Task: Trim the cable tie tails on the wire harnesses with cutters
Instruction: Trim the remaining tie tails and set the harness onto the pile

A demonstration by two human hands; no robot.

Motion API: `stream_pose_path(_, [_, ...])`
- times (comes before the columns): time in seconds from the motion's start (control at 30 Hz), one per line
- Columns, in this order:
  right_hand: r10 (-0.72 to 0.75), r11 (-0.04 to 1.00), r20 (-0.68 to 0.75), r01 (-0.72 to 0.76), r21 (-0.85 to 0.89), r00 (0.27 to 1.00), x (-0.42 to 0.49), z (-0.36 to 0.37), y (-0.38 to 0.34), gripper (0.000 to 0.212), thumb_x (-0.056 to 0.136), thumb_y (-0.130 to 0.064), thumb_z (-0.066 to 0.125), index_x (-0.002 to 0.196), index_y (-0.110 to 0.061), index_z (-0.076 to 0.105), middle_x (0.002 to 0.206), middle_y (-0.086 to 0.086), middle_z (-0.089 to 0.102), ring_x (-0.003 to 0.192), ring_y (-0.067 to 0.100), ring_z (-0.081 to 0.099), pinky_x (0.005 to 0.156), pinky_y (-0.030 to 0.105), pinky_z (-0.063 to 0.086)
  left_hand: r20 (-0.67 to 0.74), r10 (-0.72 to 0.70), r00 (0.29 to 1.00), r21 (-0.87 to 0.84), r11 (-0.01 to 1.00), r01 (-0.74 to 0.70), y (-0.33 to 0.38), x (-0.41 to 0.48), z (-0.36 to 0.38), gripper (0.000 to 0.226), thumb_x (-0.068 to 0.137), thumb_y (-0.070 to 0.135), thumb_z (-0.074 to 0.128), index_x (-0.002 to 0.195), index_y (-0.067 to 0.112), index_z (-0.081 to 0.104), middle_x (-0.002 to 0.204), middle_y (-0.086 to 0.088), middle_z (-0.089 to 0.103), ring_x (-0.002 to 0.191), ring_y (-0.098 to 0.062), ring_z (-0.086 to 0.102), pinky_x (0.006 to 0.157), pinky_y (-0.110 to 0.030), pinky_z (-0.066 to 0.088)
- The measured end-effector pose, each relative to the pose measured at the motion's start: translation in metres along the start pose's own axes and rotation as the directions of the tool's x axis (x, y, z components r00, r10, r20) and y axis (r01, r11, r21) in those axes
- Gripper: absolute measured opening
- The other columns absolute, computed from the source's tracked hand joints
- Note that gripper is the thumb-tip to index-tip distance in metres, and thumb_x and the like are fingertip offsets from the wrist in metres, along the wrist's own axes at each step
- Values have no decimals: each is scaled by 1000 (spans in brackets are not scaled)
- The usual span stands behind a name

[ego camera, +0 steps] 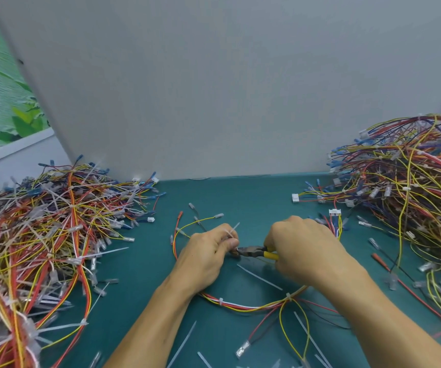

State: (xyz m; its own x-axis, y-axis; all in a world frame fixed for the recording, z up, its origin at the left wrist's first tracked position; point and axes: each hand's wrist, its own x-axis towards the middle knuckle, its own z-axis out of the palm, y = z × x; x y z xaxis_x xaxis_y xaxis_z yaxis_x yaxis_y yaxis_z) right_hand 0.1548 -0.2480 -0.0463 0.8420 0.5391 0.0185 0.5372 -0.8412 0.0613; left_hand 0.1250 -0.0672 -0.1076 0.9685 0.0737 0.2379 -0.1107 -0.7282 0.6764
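Closest to me, several loose tie offcuts (181,344) lie scattered on the green mat (134,301), pale strips pointing different ways. Just beyond them the harness (240,307) I am working on curves across the mat in a loop of red, yellow and white wires. A small white tie sits on it near each forearm, and thinner branches trail towards me and end in a clear-sleeved terminal (242,351).

Further up, my left hand (208,251) has its fingers curled in, pinching the far side of the harness loop. A tie tail (233,229) sticks up and away from between those fingers. My right hand (301,245) is wrapped round the yellow handles of the cutters (256,252). Their dark nose points left and meets the wires right at my left thumb. I cannot tell from here whether the blades are biting on anything.

To my left a big heap of harnesses (41,248) bristles with long uncut tails. To my right a second heap (413,195) rises higher, and its ties look short and neat. A few stray leads with connectors lie on the mat between the heaps, beyond my hands.

Behind everything stands a plain grey panel (240,88), and at the far left there is a leafy green picture (4,107).
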Motion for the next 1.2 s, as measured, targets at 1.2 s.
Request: stream_pose_path(1.2, [265, 901, 386, -370, 227, 884, -9, -15, 60, 15, 84, -18, 64, 76, -7, 59, 59, 7, 68, 40, 19, 58, 47, 26, 51, 533, -256, 807, 465, 885, -27, 102, -100, -39, 30, 84, 50, 59, 107, 33, 50, 111, 13, 57, 107, -14, 55, 88, -28, 45])
